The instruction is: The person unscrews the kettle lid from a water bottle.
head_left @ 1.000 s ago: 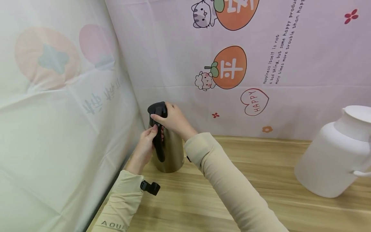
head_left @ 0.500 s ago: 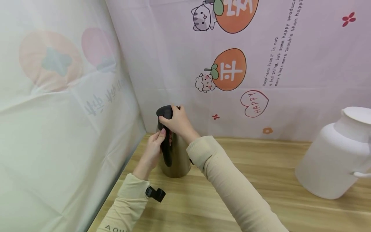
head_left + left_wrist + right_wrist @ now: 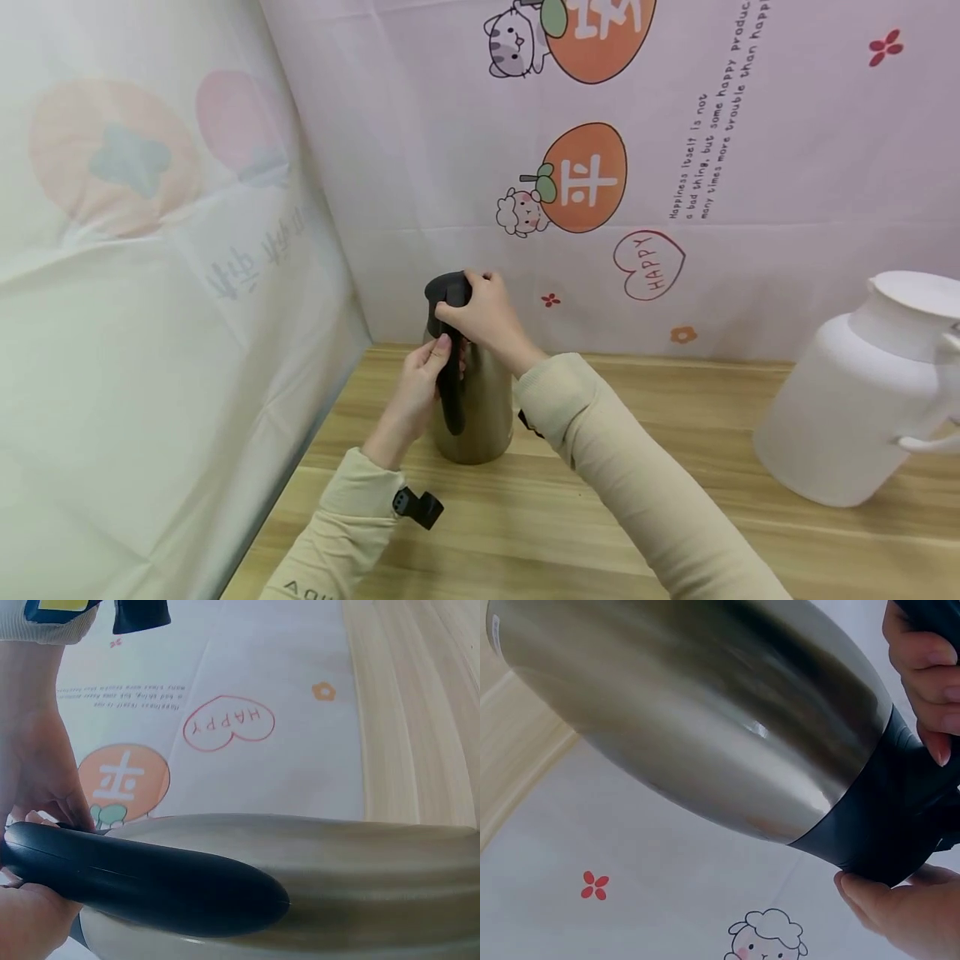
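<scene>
Gripping the steel jug (image 3: 487,412) with both hands is, by the look of it, the step in hand: the jug is left of centre in the head view, near the corner where two cloth walls meet, its base at the wooden table (image 3: 517,542), though whether the table bears its full weight I cannot tell. The left hand (image 3: 418,377) has its fingers wrapped round the black handle (image 3: 451,396), thumb laid along the upper part. The right hand (image 3: 491,317) clasps the black lid (image 3: 448,289), thumb on the near side and fingers over the top towards the far side; in the right wrist view a fingertip presses on the dark collar at lower right. The next move probably calls for a firm hold on the handle so that the jug does not twist or tip while the upper hand works at the lid. The left forearm slants up from the bottom edge of the head view, while the right one reaches in from the lower right, its hand higher than the other. A white pitcher (image 3: 832,417) stands at the right edge, well apart.
</scene>
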Demonstrator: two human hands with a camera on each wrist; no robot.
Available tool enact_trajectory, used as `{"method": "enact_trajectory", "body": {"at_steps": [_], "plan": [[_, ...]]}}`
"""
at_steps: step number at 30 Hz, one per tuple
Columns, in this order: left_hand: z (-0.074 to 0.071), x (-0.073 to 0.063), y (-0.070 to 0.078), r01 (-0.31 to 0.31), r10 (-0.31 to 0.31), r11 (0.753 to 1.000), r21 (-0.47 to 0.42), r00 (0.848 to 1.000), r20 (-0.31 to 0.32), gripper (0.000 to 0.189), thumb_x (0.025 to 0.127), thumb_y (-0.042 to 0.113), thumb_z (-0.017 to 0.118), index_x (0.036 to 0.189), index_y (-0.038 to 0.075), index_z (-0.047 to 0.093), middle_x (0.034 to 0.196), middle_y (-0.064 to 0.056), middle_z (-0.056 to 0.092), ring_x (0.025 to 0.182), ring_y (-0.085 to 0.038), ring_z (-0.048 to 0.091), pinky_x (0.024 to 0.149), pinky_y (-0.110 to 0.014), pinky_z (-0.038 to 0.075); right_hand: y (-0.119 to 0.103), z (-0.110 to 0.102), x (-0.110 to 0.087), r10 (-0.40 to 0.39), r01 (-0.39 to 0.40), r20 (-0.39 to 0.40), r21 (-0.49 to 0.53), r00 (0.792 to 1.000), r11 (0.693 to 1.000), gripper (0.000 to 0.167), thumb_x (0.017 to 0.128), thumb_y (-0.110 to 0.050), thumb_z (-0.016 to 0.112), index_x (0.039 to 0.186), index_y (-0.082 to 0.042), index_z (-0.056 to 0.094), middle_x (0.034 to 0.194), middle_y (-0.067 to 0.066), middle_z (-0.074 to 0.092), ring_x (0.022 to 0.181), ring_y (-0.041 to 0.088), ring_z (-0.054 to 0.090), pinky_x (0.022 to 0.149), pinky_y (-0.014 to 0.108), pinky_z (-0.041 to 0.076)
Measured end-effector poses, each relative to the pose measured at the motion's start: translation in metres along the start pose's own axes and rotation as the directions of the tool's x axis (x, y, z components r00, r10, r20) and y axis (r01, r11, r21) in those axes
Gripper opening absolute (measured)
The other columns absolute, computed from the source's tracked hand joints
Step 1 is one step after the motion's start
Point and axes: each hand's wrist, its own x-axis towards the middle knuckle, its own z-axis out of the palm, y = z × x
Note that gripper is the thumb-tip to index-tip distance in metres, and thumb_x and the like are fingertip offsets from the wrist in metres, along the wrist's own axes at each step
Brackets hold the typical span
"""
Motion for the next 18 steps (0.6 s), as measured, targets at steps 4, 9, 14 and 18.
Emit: {"method": "enact_trajectory", "body": {"at_steps": [4,9,14,18], "plan": [[0.009,-0.001,-0.001,-0.009,0.009,1.0,-0.008,1.0,0.022,0.044,0.105,0.026,0.035,0.113,-0.014,0.05,0.083,0.003,0.054,0.075,-0.007,0.051,0.069,-0.019,0.045,0.006,-0.008,-0.004,0.003,-0.004,-0.012,-0.015,1.0,1.0,0.072,0.084,-0.035,0.061,0.145,-0.005,0.038,0.147,0.024,0.033,0.128,0.036,0.045,0.107,0.046,0.042],[0.021,-0.002,-0.003,-0.019,0.02,1.0,-0.025,0.999,0.051,0.042,0.105,0.024,0.034,0.114,-0.014,0.05,0.082,0.003,0.053,0.074,-0.008,0.05,0.069,-0.019,0.044,0.013,-0.018,-0.009,0.017,-0.018,-0.03,-0.01,0.999,1.0,0.072,0.082,-0.034,0.062,0.144,-0.005,0.04,0.146,0.023,0.036,0.127,0.036,0.045,0.105,0.047,0.043],[0.034,-0.004,-0.005,-0.017,0.018,1.0,-0.019,0.997,0.072,0.043,0.105,0.024,0.034,0.115,-0.015,0.05,0.08,0.002,0.052,0.073,-0.008,0.05,0.069,-0.02,0.044,0.02,-0.028,-0.016,0.033,-0.034,-0.039,-0.012,0.999,0.999,0.072,0.082,-0.033,0.062,0.144,-0.005,0.04,0.148,0.023,0.035,0.13,0.036,0.043,0.106,0.048,0.042],[0.045,-0.005,-0.006,-0.019,0.021,1.0,-0.019,0.996,0.087,0.044,0.105,0.023,0.034,0.116,-0.017,0.05,0.079,0.002,0.052,0.073,-0.008,0.05,0.069,-0.02,0.044,0.026,-0.038,-0.023,0.044,-0.045,-0.045,-0.013,0.998,0.999,0.073,0.082,-0.034,0.063,0.145,-0.006,0.039,0.149,0.023,0.034,0.133,0.037,0.04,0.108,0.049,0.039]]}}
